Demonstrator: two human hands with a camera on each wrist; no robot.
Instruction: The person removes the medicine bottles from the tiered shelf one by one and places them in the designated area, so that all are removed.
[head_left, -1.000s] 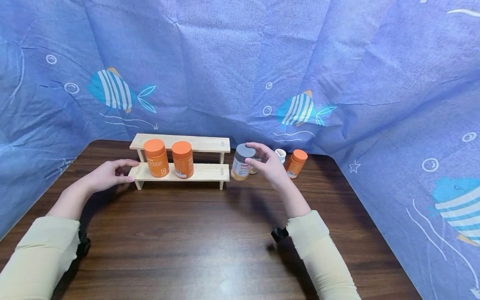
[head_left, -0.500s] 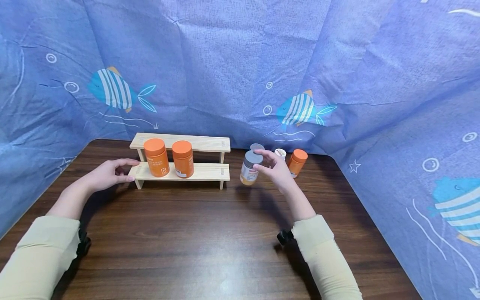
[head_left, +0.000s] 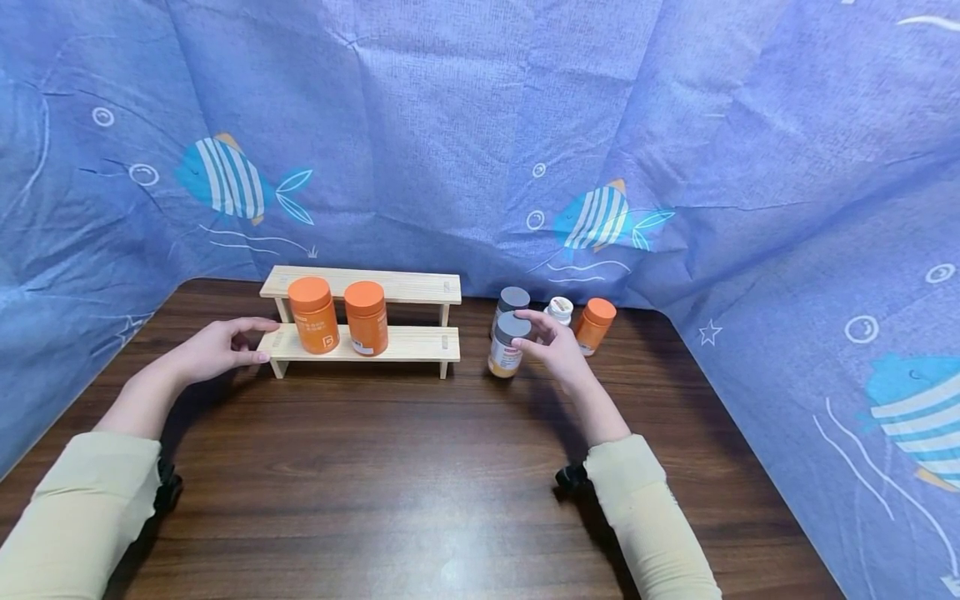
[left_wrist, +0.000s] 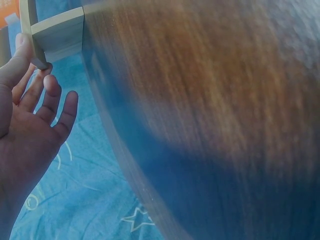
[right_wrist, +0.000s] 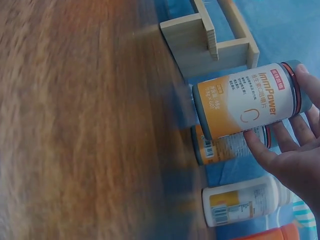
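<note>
Surface (head_left: 375, 483): because it looks hard and smooth, it should let a jar's base slide freely beneath the grip.
Rack (head_left: 401, 287): two stepped shelves of pale wood, running from the left grip (head_left: 213, 350) towards the right grip (head_left: 561, 350) and stopping short of it; stiff, probably light enough to shift if bumped, best held by a shelf end.
Left grip: closed to the shelf's width, thumb and a fingertip pinching the lower shelf's end across its edges, the other fingers slack.
Right grip: parted only to the width of the lid (head_left: 513, 323), thumb and finger holding the grey jar (head_left: 504, 357) by it.
Left orange jar (head_left: 313, 321) and right orange jar (head_left: 367, 323): upright on the lower shelf, to the right of the left grip.
Grey jar: under the right grip's fingertips, nearly upright; whether its base touches the surface I cannot tell. Likely rigid and fairly light, its smooth wall a little slippery; the body just below the lid should give the surest hold.
Rear jar (head_left: 513, 298): just beyond the right grip's fingertips, partly hidden by the grey jar.
Orange bottle (head_left: 595, 327): beyond the right grip, to its right.
White bottle (head_left: 560, 310): just behind the right grip, near its knuckles.
Lid: grey, stiff, likely to twist if wrung.
</note>
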